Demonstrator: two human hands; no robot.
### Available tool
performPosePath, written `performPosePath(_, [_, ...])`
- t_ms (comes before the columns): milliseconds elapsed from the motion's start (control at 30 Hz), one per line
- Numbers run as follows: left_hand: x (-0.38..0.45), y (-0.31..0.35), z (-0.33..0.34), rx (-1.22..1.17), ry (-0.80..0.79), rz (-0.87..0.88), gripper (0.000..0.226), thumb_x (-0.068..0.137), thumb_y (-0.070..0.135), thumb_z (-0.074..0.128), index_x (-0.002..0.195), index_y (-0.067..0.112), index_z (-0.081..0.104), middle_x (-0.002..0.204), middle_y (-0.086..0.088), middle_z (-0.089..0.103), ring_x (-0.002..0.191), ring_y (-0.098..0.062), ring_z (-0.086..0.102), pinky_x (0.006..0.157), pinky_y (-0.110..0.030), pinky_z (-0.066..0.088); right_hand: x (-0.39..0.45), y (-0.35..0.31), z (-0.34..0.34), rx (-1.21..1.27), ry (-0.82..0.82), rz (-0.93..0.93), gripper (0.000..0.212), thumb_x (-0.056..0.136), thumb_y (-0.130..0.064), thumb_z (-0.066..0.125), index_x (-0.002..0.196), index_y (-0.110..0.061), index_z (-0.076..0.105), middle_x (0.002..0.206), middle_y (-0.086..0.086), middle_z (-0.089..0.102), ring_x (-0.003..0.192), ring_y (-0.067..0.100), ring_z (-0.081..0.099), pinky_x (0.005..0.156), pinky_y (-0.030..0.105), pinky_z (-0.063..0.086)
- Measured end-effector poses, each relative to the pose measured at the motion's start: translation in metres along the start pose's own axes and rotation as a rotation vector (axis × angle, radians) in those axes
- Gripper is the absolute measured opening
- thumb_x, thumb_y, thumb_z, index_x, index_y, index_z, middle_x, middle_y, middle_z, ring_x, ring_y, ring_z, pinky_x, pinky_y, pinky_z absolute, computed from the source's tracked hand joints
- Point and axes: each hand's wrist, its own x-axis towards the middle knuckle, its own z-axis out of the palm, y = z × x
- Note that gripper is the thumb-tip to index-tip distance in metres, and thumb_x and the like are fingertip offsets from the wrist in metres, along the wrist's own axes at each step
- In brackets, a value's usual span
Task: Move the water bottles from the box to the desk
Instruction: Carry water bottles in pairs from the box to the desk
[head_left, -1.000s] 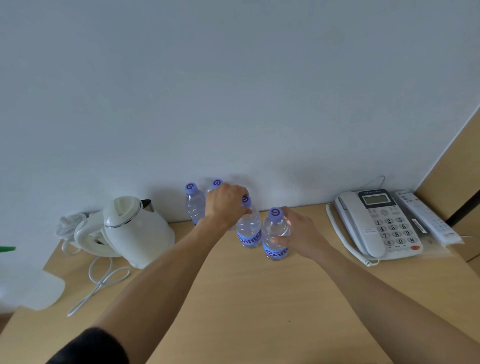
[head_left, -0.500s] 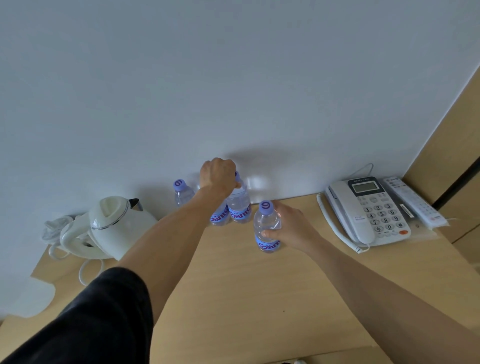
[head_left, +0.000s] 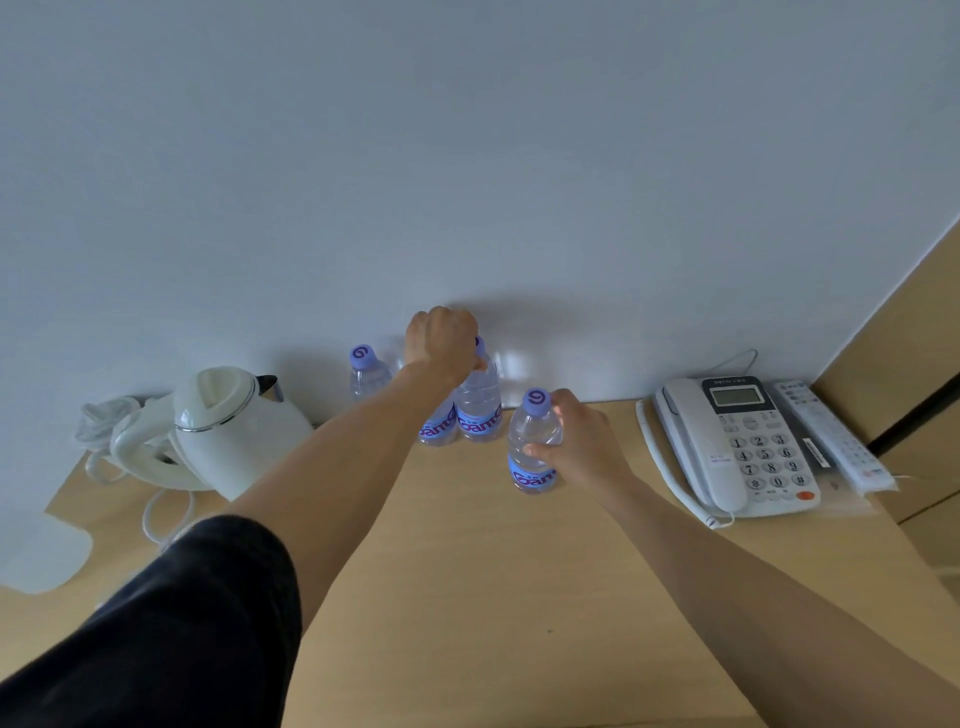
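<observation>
Several clear water bottles with purple caps and blue labels stand upright on the wooden desk (head_left: 467, 597) near the wall. My left hand (head_left: 441, 340) is closed over the top of one bottle (head_left: 480, 410) at the back; a second bottle (head_left: 436, 428) stands right beside it, partly behind my forearm. Another bottle (head_left: 366, 371) stands alone further left. My right hand (head_left: 576, 441) grips the side of the front bottle (head_left: 532, 447), which rests on the desk. No box is in view.
A white electric kettle (head_left: 228, 431) with its cord sits at the left. A white desk phone (head_left: 732, 447) and a remote control (head_left: 831, 436) lie at the right, next to a wooden panel (head_left: 909, 353). The wall runs directly behind the bottles.
My left hand has carried its bottle back toward the wall, next to the others. My right hand keeps its hold on the front bottle, which stays on the desk. The view tilted upward.
</observation>
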Motion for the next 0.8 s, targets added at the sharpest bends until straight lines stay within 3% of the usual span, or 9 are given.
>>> performPosePath(167, [0.002,0.005,0.002,-0.036,-0.003,-0.006,0.028,0.087,0.037,0.074,0.105,0.016,0.072,0.103,-0.010,0.065,0.095,-0.029,0.062,0.072,-0.030,0.038,0.025,0.000,-0.006,0.046,0.054,0.042,0.049,0.079,-0.022,0.083,0.115,-0.008,0.053,0.094,0.000,0.059,0.086,0.022,0.055,0.069,0.028,0.035])
performPosePath(433, [-0.001,0.032,-0.009,-0.113,0.058,0.037,0.025,0.090,0.030,0.071,0.108,0.014,0.072,0.107,-0.013,0.067,0.098,-0.031,0.065,0.074,-0.030,0.041,0.056,0.004,-0.025,0.069,0.165,0.063,0.048,0.078,-0.018,0.083,0.115,-0.005,0.055,0.104,0.009,0.063,0.099,0.033,0.060,0.079,0.037,0.045])
performPosePath(567, [-0.010,0.029,-0.005,-0.096,0.049,0.044,0.025,0.091,0.029,0.069,0.109,0.013,0.072,0.104,-0.011,0.068,0.097,-0.028,0.064,0.074,-0.031,0.044,0.056,0.001,-0.010,0.060,0.205,0.080,0.050,0.079,-0.021,0.083,0.115,-0.001,0.055,0.111,0.016,0.062,0.103,0.034,0.059,0.080,0.036,0.041])
performPosePath(800, [-0.009,0.036,-0.011,-0.087,0.035,0.075,0.026,0.089,0.029,0.070,0.111,0.014,0.072,0.106,-0.011,0.068,0.097,-0.030,0.065,0.081,-0.035,0.053,0.055,0.009,-0.016,0.104,0.221,0.084,0.052,0.076,-0.024,0.086,0.114,-0.006,0.055,0.098,0.001,0.055,0.099,0.033,0.061,0.079,0.036,0.043])
